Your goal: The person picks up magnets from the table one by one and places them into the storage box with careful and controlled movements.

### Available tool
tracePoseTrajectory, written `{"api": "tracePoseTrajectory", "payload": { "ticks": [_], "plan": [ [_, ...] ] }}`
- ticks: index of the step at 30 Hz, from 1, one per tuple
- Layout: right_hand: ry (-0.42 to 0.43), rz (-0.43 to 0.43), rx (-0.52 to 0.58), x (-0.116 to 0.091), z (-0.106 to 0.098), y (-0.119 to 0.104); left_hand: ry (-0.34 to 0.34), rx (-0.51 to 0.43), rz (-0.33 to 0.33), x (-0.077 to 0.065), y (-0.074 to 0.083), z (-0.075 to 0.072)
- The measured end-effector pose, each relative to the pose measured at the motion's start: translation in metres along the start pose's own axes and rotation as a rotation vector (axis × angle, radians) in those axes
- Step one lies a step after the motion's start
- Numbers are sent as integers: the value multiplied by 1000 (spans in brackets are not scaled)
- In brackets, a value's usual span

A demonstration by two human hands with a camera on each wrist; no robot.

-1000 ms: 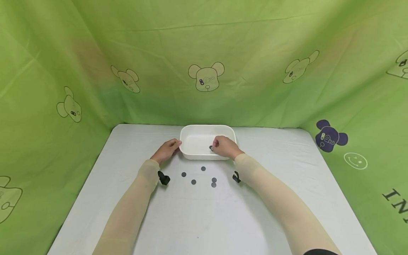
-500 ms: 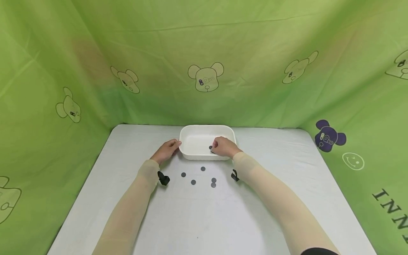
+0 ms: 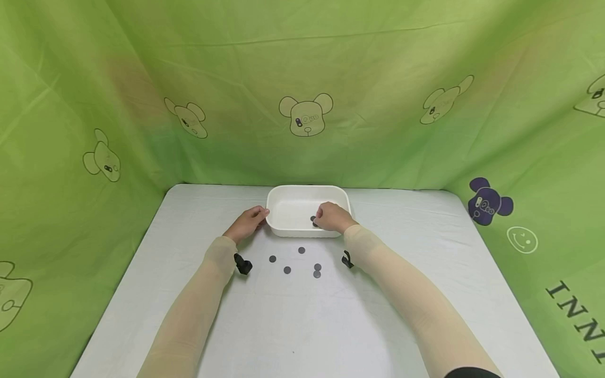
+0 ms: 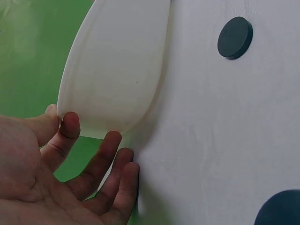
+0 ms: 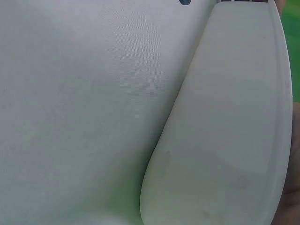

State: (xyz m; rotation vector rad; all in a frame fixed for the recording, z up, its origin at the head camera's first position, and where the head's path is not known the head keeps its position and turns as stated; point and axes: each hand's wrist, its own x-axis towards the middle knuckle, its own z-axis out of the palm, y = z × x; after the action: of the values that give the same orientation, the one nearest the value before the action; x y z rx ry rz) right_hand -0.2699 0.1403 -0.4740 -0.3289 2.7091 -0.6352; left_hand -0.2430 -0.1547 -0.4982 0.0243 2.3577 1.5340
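Note:
A white plastic bin (image 3: 293,232) stands near the back edge of the table. My left hand (image 3: 246,223) pinches its left rim between thumb and index finger; in the left wrist view the other fingers of that hand (image 4: 89,173) curve beside the bin's outer wall (image 4: 117,61). My right hand (image 3: 333,217) reaches over the near rim into the bin with bent fingers. Its fingertips pinch a small dark round disc (image 3: 314,224), partly hidden by them. Just behind lies another dark disc (image 3: 312,218) on the bin floor. In the right wrist view the bin wall (image 5: 225,112) hides most of that hand.
Several dark discs lie on the white table (image 3: 293,320) in front of the bin, among them a left disc (image 3: 272,259) and a rear disc (image 3: 301,250). Two right discs (image 3: 317,270) touch each other. Green printed cloth (image 3: 302,157) encloses the table's back and sides.
At my right fingertips, the pinched disc has shifted slightly toward the near wall and shows more beside the other disc. My left hand, the bin and the table discs stay put.

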Motion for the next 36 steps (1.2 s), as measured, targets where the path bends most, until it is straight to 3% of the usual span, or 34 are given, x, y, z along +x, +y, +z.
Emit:
{"api": "tracePoseTrajectory", "payload": {
  "ticks": [22,36],
  "plan": [
    [11,6,7,-1,0,0,11,4,-6,0,-1,1],
    [101,-90,80,-3,3,6,11,5,-25,-6,5,1]
  ]
}}
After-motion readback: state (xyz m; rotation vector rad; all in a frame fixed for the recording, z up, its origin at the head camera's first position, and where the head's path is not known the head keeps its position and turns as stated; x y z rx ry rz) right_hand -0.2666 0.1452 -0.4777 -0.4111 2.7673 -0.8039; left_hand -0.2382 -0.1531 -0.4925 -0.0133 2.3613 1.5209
